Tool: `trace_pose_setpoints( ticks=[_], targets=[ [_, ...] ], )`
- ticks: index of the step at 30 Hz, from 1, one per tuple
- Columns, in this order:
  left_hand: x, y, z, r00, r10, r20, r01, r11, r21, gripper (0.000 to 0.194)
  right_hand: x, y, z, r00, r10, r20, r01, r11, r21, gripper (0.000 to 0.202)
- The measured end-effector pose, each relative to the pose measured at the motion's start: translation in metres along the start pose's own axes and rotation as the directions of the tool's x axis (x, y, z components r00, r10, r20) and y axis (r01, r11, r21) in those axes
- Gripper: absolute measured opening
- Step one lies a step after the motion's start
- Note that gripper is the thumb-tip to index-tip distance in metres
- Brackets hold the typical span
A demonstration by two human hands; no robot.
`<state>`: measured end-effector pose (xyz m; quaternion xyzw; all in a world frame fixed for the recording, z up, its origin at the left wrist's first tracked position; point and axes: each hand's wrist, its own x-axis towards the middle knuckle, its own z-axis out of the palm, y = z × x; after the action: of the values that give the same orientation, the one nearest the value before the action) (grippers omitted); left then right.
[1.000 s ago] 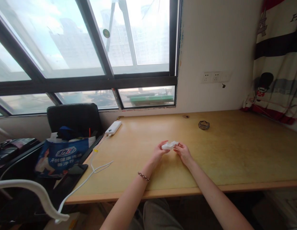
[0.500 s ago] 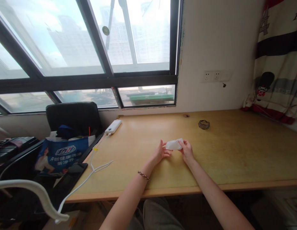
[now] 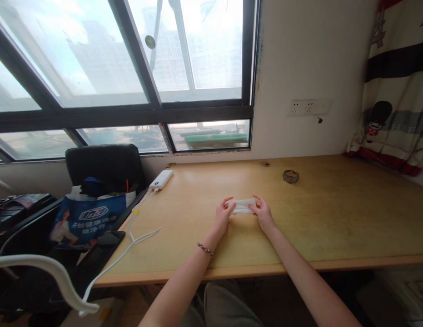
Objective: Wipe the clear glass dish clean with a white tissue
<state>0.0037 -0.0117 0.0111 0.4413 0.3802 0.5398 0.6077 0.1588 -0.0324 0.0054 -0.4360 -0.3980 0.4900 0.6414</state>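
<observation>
A small white folded tissue or wipe point(image 3: 242, 206) is stretched level between my two hands, above the middle of the wooden table point(image 3: 334, 218). My left hand point(image 3: 225, 215) pinches its left end, thumb on top and fingers behind. At the right end, my right hand point(image 3: 263, 214) grips it the same way. A braided bracelet point(image 3: 205, 250) circles my left wrist. Beyond my right hand, a dark ring-shaped object, like a bracelet point(image 3: 291, 176), lies on the tabletop.
A white power bank point(image 3: 161, 180) with a white cable point(image 3: 131, 240) plugged in lies at the table's left edge. Left of the table, a black chair point(image 3: 104, 163) carries a blue shopping bag point(image 3: 92, 218). A curved white tube point(image 3: 44, 268) reaches in at the lower left.
My left hand has closed from spread fingers onto the white piece's left end. The piece has shifted slightly left and levelled out, with my right hand still holding it.
</observation>
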Motion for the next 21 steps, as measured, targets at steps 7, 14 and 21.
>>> trace_pose_setpoints(
  ticks=[7,14,21],
  targets=[
    [0.005,0.002,-0.002,0.983,-0.150,-0.103,0.122,0.962,-0.243,0.046,0.003,-0.004,-0.004,0.996,-0.029,-0.082,0.037,0.994,0.099,0.053],
    [-0.010,0.002,0.009,0.963,-0.137,0.230,0.179,0.969,-0.170,0.041,-0.001,-0.002,0.006,0.991,-0.131,0.007,0.131,0.991,-0.035,0.054],
    [0.003,-0.001,-0.005,1.000,-0.020,0.010,0.020,0.995,-0.096,0.039,0.005,0.011,-0.002,0.999,0.006,0.041,-0.007,1.000,0.013,0.053]
  ],
)
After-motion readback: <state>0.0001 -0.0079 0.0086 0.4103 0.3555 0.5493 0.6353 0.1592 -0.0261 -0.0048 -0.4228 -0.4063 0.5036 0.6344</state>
